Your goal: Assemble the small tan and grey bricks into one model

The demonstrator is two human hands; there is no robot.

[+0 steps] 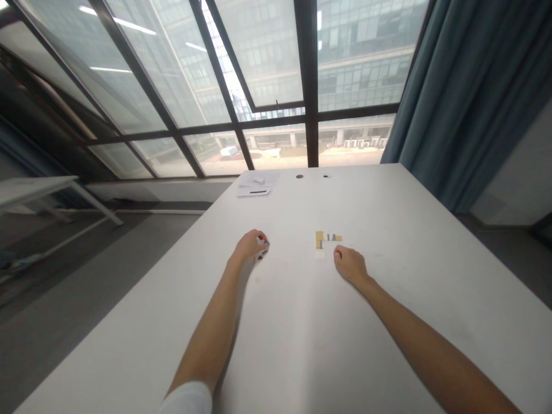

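My left hand (250,246) is over the left-middle of the white table, thumb and fingers pinched at a small dark piece (266,245) whose kind is too small to make out. Just below the fingertips lies another small dark piece (260,258). To the right, my right hand (350,264) rests on the table as a loose fist, its curled fingers turned from view. Beyond it lies a corner-shaped arrangement of small flat pieces: a yellow piece (319,235), grey strips (333,237) and a smaller yellow piece (338,238). A pale square (319,253) sits at its lower end.
Papers (259,181) and a white flat item with a dark strip (253,193) lie at the table's far left. Two small dark round items (299,176) are near the far edge. Windows stand behind, a blue curtain (466,103) at right, another table (38,188) at left.
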